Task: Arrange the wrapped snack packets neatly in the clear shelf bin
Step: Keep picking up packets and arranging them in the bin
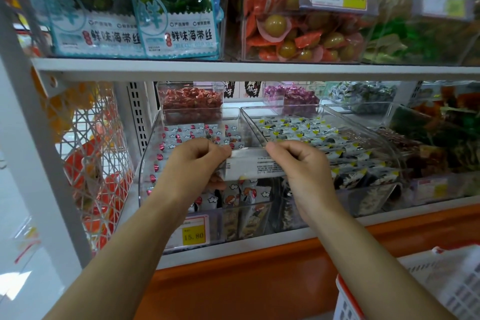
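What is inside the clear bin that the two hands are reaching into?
The clear bin holds rows of white packets with red marks. Both hands, left hand and right hand, pinch a white printed packet, hiding the packets beneath.

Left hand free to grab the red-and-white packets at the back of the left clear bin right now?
Probably not yet. The left hand and right hand both pinch a white printed packet over the clear bin. The red-and-white packets lie uncovered; the top is open.
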`<control>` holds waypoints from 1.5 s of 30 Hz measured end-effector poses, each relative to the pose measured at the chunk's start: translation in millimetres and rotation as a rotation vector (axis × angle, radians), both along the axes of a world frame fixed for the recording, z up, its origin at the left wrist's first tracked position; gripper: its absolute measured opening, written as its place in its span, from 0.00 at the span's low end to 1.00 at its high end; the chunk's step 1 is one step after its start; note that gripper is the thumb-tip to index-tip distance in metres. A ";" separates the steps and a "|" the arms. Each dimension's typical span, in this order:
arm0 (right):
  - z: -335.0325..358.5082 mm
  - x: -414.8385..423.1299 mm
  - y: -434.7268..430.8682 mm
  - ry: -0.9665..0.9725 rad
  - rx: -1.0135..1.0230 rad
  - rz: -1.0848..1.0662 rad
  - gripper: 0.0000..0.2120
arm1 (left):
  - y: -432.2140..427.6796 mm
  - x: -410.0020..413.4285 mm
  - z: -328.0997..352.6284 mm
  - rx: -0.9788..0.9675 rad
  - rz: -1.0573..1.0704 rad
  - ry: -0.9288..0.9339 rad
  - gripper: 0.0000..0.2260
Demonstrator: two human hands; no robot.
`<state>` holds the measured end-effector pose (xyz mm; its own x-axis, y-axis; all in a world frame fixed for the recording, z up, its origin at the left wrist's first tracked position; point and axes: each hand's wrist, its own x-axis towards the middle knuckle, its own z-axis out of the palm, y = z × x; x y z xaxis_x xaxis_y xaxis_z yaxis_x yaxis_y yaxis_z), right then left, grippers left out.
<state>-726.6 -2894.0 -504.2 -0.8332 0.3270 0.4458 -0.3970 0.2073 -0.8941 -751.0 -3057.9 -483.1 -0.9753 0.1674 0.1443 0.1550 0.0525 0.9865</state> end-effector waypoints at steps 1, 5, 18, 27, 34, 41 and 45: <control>-0.7 -0.9 1.0 -0.017 -0.032 -0.023 0.10 | -0.4 0.2 -0.3 -0.029 -0.026 0.028 0.13; -3.2 -3.2 5.9 -0.086 -0.144 -0.083 0.14 | -0.7 2.6 -3.7 -0.255 -0.153 0.187 0.10; -1.6 -5.3 4.5 -0.013 -0.069 0.149 0.09 | 11.6 -8.9 -14.8 -0.240 0.120 0.307 0.10; 11.3 -26.2 27.2 -0.121 -0.626 0.045 0.04 | 15.0 -61.4 -7.2 -0.583 0.133 0.401 0.15; 20.6 -44.3 32.0 -0.099 -0.716 0.036 0.05 | 44.6 -139.3 -15.1 -1.086 -0.062 0.456 0.17; 27.7 -69.3 35.4 -0.136 -0.580 -0.006 0.11 | 61.7 -193.0 -40.1 -1.408 -0.176 0.356 0.28; 31.9 -91.2 29.1 -0.135 -0.339 -0.040 0.15 | 59.4 -200.4 -45.8 -1.416 -0.185 0.336 0.31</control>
<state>-817.8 -2864.8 -472.3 -0.8608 0.4706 0.1938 -0.2688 -0.0969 -0.9583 -951.3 -2998.6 -529.0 -0.8790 0.4758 -0.0322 0.4742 0.8792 0.0459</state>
